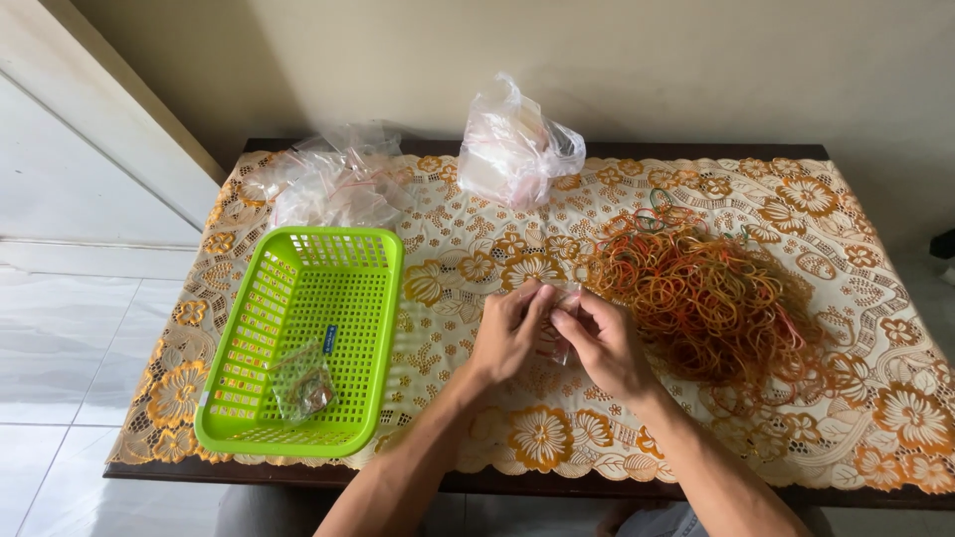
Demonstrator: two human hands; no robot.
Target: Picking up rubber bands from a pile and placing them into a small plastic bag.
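Clear plastic, a small bag (559, 320), is pinched between the left hand (507, 333) and right hand (604, 343), each grip clamped on it mid-counter (696, 467). Thin film could slip. Rubber bands (701, 288) crowd the right; the green basket (298, 338) sits well left, open cloth between.

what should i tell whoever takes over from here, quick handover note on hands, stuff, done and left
Left hand and right hand: both pinch one small clear bag over the table middle.
Rubber bands: big loose pile on the cloth, just right of the hands.
Green basket: left of the hands, with one filled small bag in it.
Clear plastic bags: a heap behind the basket, a fuller knotted one at the back.
Done: one filled bag in the basket.
Left: nearly the whole pile is loose. Whether the held bag has bands in it cannot be told.
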